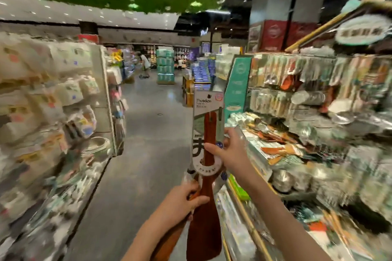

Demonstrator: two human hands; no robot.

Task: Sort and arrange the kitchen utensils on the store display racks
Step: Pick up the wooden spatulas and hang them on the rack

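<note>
Both hands (pixel 180 201) (pixel 229 150) grip packaged wooden spatulas (pixel 204 229) (card upright).

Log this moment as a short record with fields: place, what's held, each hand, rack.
place: store aisle, shelves on both sides
held: wooden spatula in a card sleeve, upright, blade down
left hand: grips the spatula low, near the blade
right hand: pinches the card sleeve higher up
second spatula: partly hidden behind the left arm; who holds it is unclear
rack: to the right, hung and piled with utensils, blurred
</note>
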